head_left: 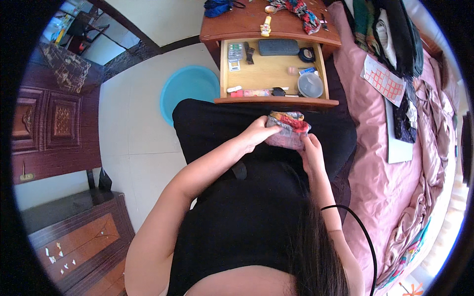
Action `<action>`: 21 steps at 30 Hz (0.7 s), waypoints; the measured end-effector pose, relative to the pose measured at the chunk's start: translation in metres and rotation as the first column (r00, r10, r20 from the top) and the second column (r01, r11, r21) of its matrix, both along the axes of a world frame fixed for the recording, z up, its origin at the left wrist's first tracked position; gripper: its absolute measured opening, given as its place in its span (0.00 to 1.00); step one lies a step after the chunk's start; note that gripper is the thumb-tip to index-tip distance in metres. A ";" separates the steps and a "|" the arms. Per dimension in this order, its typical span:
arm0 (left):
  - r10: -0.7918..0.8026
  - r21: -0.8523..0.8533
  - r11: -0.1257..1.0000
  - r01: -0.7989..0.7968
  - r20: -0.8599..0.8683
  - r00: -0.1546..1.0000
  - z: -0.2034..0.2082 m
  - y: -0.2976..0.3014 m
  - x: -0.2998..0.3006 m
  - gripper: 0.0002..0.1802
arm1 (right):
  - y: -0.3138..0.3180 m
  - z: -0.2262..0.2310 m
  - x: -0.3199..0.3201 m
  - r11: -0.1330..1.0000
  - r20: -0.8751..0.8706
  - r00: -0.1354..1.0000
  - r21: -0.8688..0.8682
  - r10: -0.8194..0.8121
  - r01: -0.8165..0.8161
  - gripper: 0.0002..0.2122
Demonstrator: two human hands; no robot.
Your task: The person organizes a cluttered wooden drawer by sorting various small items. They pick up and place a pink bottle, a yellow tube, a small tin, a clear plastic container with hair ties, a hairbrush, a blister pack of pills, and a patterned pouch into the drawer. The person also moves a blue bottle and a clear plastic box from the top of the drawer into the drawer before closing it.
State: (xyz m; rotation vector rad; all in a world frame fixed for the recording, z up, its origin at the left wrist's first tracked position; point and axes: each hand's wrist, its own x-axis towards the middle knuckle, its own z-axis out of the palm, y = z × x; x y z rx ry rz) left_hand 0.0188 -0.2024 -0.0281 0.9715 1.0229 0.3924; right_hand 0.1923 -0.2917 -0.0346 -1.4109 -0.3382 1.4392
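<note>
Over my lap, both hands hold a small folded multicoloured cloth [287, 132], with red and yellow folds on top and grey and pink below. My left hand [258, 132] grips its left side, with the thumb on top. On the right side, the fingers of my right hand [312, 147] pinch the cloth's edge. Just beyond stands an open wooden drawer [266, 76]. Inside lie a dark grey-blue case [278, 47], a round translucent container [310, 85], a round black item [306, 55], a dark strap [249, 53] and a pink packet [254, 92].
A yellow watch [266, 26], a patterned cloth [303, 18] and a blue bundle [219, 7] rest on the brown tabletop [242, 22]. On the floor at left is a blue basin [183, 89]. The pink bed [368, 177] holds clothes, a red-gridded sheet [384, 81] and a flat silver object [399, 143].
</note>
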 end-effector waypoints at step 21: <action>-0.098 0.241 0.968 0.076 0.079 0.992 0.073 0.090 -0.066 0.34 | 0.166 0.042 0.004 0.646 0.384 0.681 0.237 0.624 -0.726 0.12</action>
